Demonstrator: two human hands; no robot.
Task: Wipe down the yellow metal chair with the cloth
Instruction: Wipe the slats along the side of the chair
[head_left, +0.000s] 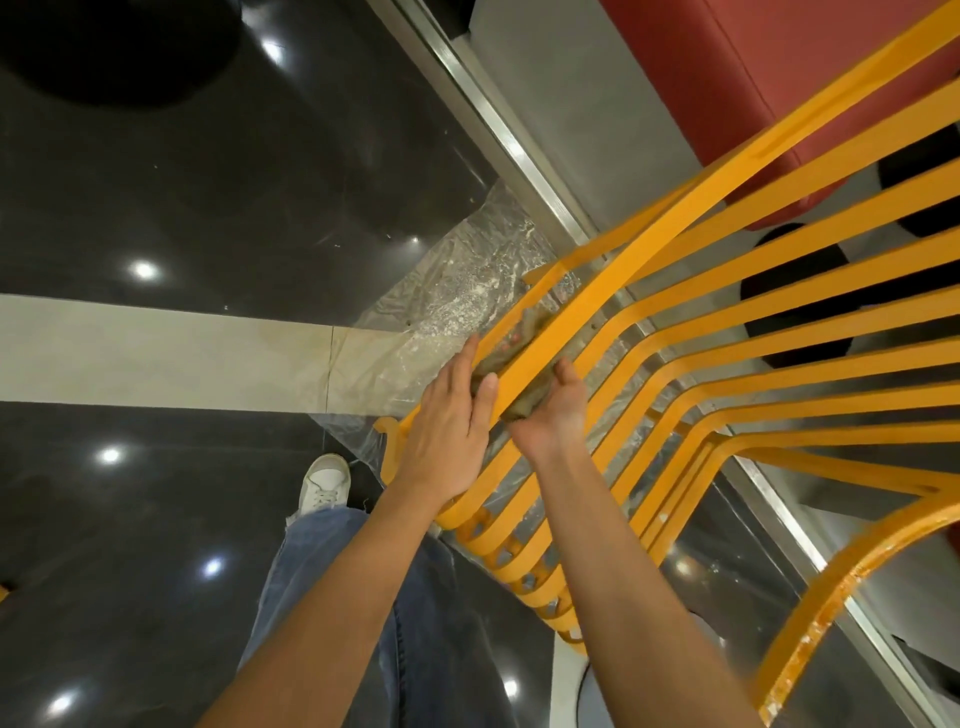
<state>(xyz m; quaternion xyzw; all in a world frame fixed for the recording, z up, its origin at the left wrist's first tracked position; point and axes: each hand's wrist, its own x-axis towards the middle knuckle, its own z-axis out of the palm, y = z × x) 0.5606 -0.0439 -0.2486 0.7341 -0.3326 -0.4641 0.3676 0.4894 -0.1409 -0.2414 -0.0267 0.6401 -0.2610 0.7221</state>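
Note:
The yellow metal chair (727, 332) fills the right half of the head view, its curved slats running from the seat front up to the back. A grey-green cloth (519, 338) is wrapped under and around the outermost left slat. My left hand (449, 415) presses the cloth's left part against that slat, thumb on the slat's top face. My right hand (558, 410) grips the cloth's right end between this slat and its neighbour. Most of the cloth is hidden beneath the slat.
A crumpled clear plastic sheet (441, 312) lies on the dark glossy floor (182, 208) under the chair. A red cushioned seat (753, 104) stands at the top right behind a metal floor strip (498, 135). My leg in jeans and a white shoe (326, 483) are at lower centre.

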